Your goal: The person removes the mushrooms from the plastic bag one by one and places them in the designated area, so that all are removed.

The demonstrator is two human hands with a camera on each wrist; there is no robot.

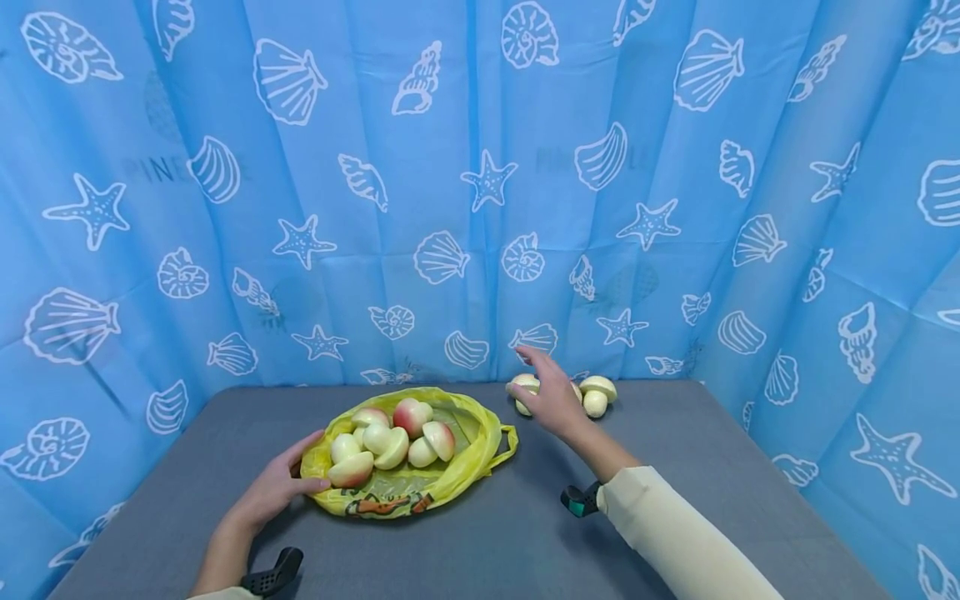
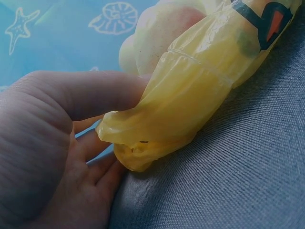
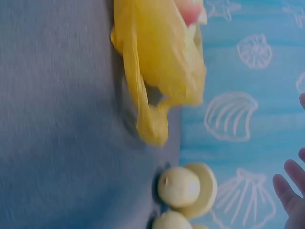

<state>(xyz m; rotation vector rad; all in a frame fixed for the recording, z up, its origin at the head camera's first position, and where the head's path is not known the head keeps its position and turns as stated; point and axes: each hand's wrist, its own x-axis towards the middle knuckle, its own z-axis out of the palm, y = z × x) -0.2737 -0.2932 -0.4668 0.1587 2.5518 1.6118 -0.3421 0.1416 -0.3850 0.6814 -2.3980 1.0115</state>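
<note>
Presumably for steadiness, the left hand [image 1: 283, 477] grips the yellow bag [image 1: 459, 490] by its rim, left of the bench's [image 1: 675, 475] middle; the right hand [image 1: 555, 400], seemingly empty, hovers by mushrooms [image 1: 597, 395] near the far edge.

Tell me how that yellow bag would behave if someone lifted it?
It would probably be floppy: the yellow bag looks thin and wrinkled, with a limp handle. It would likely sag where the mushroom-shaped pieces lie inside. Tipped sideways, it might spill some, since its mouth is wide open.
</note>
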